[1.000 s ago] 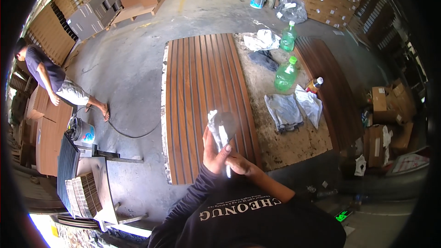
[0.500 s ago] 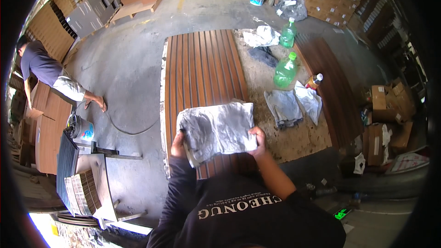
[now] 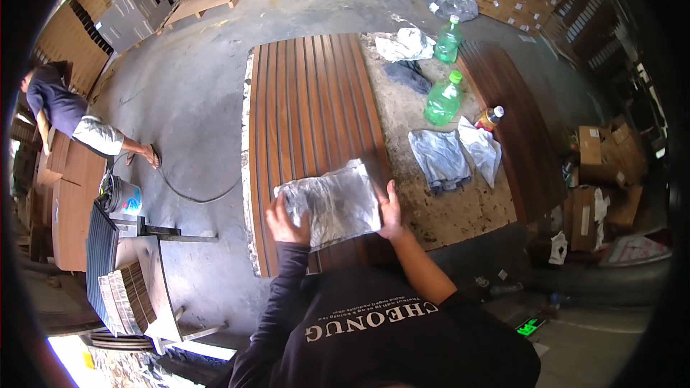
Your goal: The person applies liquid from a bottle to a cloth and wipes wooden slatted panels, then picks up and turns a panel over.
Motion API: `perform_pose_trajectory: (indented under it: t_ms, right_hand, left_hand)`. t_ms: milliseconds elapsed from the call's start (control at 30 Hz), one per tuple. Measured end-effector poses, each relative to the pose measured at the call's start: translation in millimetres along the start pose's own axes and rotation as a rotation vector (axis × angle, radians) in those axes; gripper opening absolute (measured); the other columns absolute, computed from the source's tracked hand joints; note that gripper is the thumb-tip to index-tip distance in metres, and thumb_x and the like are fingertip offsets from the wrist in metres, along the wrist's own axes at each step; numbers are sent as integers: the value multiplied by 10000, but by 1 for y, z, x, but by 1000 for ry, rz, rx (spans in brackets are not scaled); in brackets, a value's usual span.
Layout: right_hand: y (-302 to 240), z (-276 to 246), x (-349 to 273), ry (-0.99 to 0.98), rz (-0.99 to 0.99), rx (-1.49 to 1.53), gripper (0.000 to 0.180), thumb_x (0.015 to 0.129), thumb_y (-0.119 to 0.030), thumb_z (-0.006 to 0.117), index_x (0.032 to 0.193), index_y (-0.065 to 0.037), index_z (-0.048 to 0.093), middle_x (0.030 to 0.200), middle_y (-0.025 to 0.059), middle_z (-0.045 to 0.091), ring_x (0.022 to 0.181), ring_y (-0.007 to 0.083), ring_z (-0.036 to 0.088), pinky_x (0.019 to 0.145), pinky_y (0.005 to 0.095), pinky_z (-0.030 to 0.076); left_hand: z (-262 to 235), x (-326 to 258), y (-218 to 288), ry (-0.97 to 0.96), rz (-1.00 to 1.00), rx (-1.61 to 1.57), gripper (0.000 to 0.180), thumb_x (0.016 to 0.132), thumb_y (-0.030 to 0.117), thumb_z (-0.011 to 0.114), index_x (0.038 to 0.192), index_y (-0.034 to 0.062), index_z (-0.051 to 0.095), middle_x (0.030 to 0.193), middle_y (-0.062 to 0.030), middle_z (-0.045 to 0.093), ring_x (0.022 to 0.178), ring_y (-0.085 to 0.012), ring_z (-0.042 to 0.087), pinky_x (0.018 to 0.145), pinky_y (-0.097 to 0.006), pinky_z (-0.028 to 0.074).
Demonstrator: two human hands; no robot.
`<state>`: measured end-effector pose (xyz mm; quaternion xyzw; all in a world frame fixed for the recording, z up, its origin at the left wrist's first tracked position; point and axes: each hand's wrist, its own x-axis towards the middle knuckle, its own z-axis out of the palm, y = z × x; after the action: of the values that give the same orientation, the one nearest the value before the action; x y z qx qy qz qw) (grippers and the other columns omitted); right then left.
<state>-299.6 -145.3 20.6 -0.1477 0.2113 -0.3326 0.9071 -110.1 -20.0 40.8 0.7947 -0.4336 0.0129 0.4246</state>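
Observation:
A folded, smudged white cloth (image 3: 339,203) lies low over the near part of a brown grooved wooden panel (image 3: 316,100). My left hand (image 3: 288,223) rests on its left side with fingers spread. At the cloth's right edge, my right hand (image 3: 390,213) has its fingers stretched out, touching the edge. Whether the cloth lies fully on the panel, I cannot tell. To the right, on the worn tabletop (image 3: 460,219), are a grey-white rag (image 3: 438,158) and a white cloth (image 3: 480,149).
Two green bottles (image 3: 443,100) and a small brown bottle (image 3: 489,118) stand right of the panel, near a dark rag (image 3: 407,77) and a crumpled white cloth (image 3: 405,44). A darker panel (image 3: 510,129) lies further right. Another person (image 3: 68,108) bends over boards at left.
The cloth has come down toward the panel and tilted. My left hand has shifted from its edge onto its top; my right-hand fingers have straightened at the other edge.

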Motion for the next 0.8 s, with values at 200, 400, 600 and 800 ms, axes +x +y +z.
perform_pose_trajectory:
  t_ms: [200, 400, 600, 800]
  right_hand:
    - [10, 45, -12, -112, -137, -475, 715, 969, -552, 223, 1446, -19, 243, 1465, 107, 329, 1339, 212, 314, 1118, 335, 191]
    - [15, 32, -8, -65, -263, -640, 702, 978, -519, 175, 1462, -11, 163, 1543, 99, 133, 1423, 195, 86, 1144, 327, 52]
    - [21, 19, 2, 117, -356, -945, 381, 884, -74, 562, 1248, -5, 474, 1101, 44, 586, 1019, 138, 533, 921, 290, 399]
    - [6, -20, 11, 271, -226, -859, 295, 855, 23, 495, 1133, -19, 581, 909, 9, 621, 815, 96, 557, 740, 255, 455]
  left_hand:
    - [64, -4, 35, -547, -409, -559, 587, 792, 262, 727, 1241, -39, 500, 1094, -189, 618, 1014, -228, 598, 849, -323, 486]
    - [86, -11, -4, -555, -438, -595, 290, 879, 218, 514, 975, -11, 666, 917, -168, 682, 877, -224, 650, 767, -291, 495]
    - [96, -19, -29, -484, -556, -747, 269, 888, 161, 478, 994, -11, 655, 963, -170, 674, 907, -245, 644, 814, -295, 479]
    - [53, -15, -69, -329, -269, -356, 244, 881, 74, 433, 994, 26, 645, 951, -187, 667, 905, -309, 644, 800, -377, 502]
